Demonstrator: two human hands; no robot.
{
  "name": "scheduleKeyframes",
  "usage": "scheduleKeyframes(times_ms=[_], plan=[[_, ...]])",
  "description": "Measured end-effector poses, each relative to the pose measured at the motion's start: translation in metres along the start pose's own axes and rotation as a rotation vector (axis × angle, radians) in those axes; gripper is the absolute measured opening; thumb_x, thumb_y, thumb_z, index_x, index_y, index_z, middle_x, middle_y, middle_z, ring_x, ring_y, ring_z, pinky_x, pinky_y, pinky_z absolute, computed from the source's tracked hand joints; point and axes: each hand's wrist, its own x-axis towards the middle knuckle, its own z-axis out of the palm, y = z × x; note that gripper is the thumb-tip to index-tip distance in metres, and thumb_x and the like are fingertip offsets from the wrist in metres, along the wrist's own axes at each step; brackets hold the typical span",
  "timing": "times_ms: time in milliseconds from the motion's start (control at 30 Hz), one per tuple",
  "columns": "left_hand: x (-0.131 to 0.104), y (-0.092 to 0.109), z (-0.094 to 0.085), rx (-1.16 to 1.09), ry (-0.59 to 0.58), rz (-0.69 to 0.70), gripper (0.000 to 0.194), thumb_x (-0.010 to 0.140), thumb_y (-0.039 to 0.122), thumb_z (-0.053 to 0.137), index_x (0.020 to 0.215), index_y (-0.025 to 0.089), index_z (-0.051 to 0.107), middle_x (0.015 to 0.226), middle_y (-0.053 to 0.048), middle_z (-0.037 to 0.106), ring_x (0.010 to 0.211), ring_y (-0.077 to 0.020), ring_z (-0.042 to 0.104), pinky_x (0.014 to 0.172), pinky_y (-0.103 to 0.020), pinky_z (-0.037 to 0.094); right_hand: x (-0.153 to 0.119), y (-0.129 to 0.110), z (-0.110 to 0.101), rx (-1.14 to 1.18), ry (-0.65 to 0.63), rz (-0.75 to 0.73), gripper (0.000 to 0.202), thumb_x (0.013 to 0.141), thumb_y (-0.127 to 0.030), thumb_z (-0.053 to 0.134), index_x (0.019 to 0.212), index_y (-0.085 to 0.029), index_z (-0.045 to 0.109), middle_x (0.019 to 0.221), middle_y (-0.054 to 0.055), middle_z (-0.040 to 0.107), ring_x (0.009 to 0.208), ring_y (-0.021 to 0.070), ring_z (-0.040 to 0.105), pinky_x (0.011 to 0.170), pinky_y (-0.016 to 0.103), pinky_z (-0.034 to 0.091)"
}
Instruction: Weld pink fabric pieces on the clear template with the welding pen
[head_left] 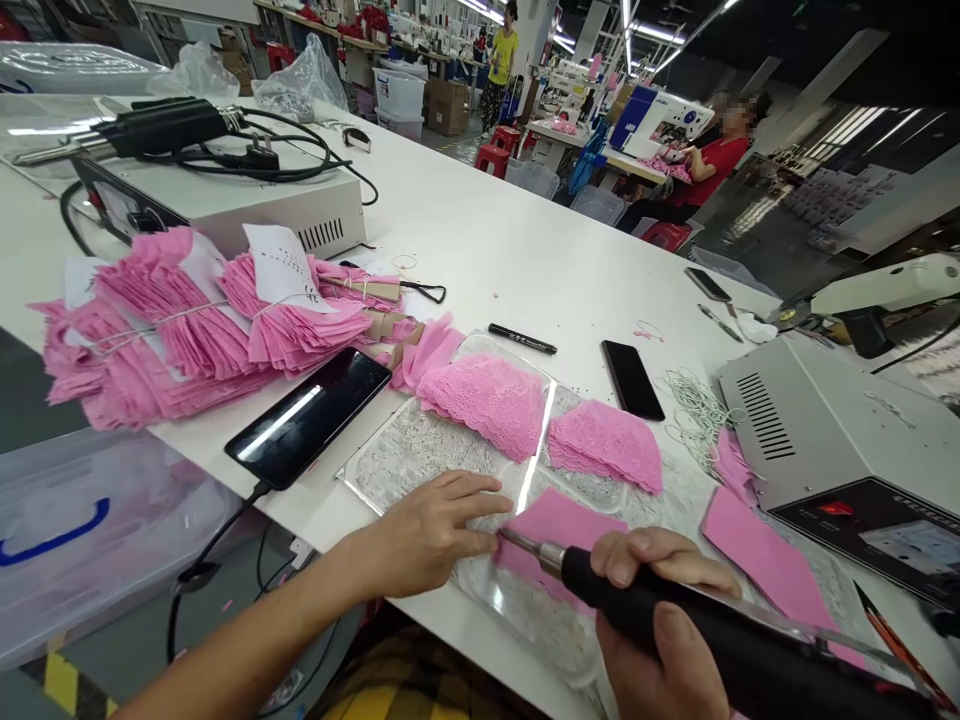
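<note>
My right hand (660, 620) is wrapped round a black handheld tool (720, 630) with a metal tip. That tip meets the left part of a flat pink fabric piece (562, 520) on a clear, scuffed plastic board (420, 450). Beside the tip, my left hand (442, 530) lies palm down with its fingers spread, the fingertips at the fabric's left edge. Two lace-patterned pink pieces (487, 400) (606, 445) rest farther up the board. Another smooth pink piece (765, 560) is at the right.
Tied pink fabric bundles (180, 310) and a dark tablet (307, 415) lie left. A marker (523, 338), a phone (632, 380) and tangled thread (697, 410) sit beyond the board. Grey machine boxes (247, 200) (847, 420) stand on both sides. A person in red (724, 160) sits behind.
</note>
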Motion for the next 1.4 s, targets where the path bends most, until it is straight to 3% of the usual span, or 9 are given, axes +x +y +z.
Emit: scheduleKeyframes(times_ms=[200, 333, 567, 1100, 1400], plan=[[0.01, 0.007, -0.003, -0.022, 0.041, 0.003, 0.037, 0.083, 0.0, 0.044, 0.109, 0.017, 0.065, 0.121, -0.009, 0.067, 0.118, -0.0221, 0.056, 0.1, -0.041, 0.048, 0.027, 0.001, -0.023, -0.048, 0.187, -0.098, 0.012, 0.073, -0.019, 0.055, 0.083, -0.018, 0.06, 0.083, 0.001, 0.059, 0.059, 0.0111, 0.054, 0.056, 0.032, 0.049], [0.027, 0.014, 0.005, 0.045, 0.027, 0.039, 0.03, 0.09, 0.005, 0.045, 0.112, 0.014, 0.063, 0.12, -0.011, 0.066, 0.118, -0.0245, 0.056, 0.101, -0.044, 0.046, 0.041, 0.008, -0.031, -0.052, 0.253, -0.101, 0.01, 0.072, -0.019, 0.058, 0.081, -0.019, 0.061, 0.085, 0.0, 0.058, 0.06, 0.0107, 0.055, 0.059, 0.033, 0.049], [0.034, 0.016, 0.028, 0.105, -0.074, 0.011, 0.025, 0.096, 0.019, 0.05, 0.118, 0.017, 0.061, 0.128, -0.01, 0.062, 0.129, -0.0285, 0.049, 0.109, -0.049, 0.037, 0.041, 0.021, -0.028, -0.039, 0.216, -0.078, 0.01, 0.074, -0.021, 0.06, 0.084, -0.019, 0.061, 0.086, 0.0, 0.058, 0.063, 0.0109, 0.056, 0.062, 0.033, 0.05], [0.031, 0.013, 0.033, 0.088, -0.107, -0.02, 0.023, 0.096, 0.022, 0.051, 0.116, 0.017, 0.061, 0.129, -0.01, 0.061, 0.131, -0.0286, 0.047, 0.111, -0.051, 0.034, 0.041, 0.021, -0.028, -0.079, 0.16, -0.064, 0.005, 0.077, -0.019, 0.059, 0.082, -0.021, 0.058, 0.086, -0.001, 0.058, 0.066, 0.0113, 0.057, 0.067, 0.034, 0.052], [0.015, 0.025, 0.01, 0.058, -0.036, -0.035, 0.022, 0.098, 0.021, 0.049, 0.114, 0.016, 0.063, 0.122, -0.009, 0.066, 0.128, -0.0246, 0.051, 0.114, -0.045, 0.033, 0.039, 0.017, -0.027, -0.007, 0.164, -0.038, 0.008, 0.074, -0.019, 0.058, 0.081, -0.02, 0.061, 0.083, 0.0, 0.058, 0.062, 0.0103, 0.055, 0.06, 0.032, 0.05]])
